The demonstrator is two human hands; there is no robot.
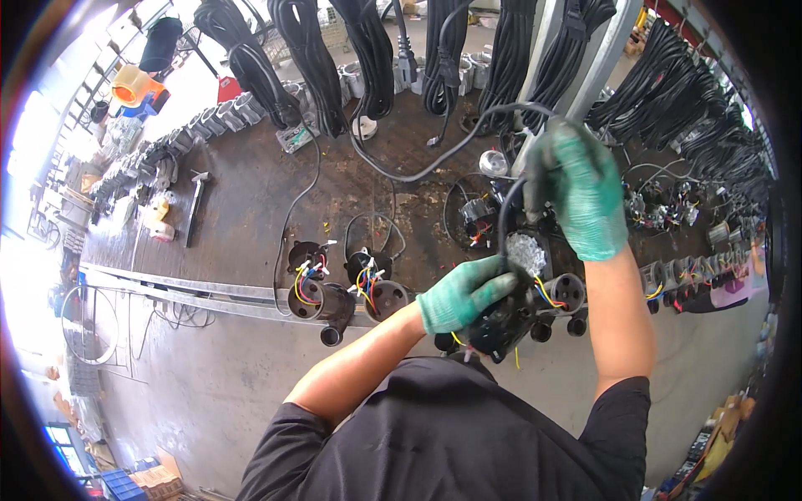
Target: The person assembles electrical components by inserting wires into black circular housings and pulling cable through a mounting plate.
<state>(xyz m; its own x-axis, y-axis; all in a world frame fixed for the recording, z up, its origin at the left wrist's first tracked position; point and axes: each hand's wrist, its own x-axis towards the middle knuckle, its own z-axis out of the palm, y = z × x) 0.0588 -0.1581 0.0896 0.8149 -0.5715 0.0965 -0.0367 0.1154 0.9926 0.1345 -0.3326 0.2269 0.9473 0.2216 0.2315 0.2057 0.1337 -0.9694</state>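
Both my hands wear green-coated gloves. My left hand [466, 294] is closed around a black round housing part [505, 324] at the bench's front edge, with short wires hanging below it. A black cable [503, 219] rises from beside that part to my right hand [583, 192], which is raised and closed on it. From there the cable loops left toward the hanging bundles. Just behind the held part lies a clear crumpled-looking bag [526, 253]. Grey cylindrical housings [386, 299] with coloured wires stand left of my left hand, and another housing [569, 292] is close on its right.
Bundles of black cable [368, 58] hang along the far side, with more cable [677, 100] at right. Behind them runs a row of grey metal fittings [225, 115]. A hammer-like tool [195, 209] and a tape dispenser [135, 87] are at left. Metal rails [192, 289] edge the dark bench [251, 184].
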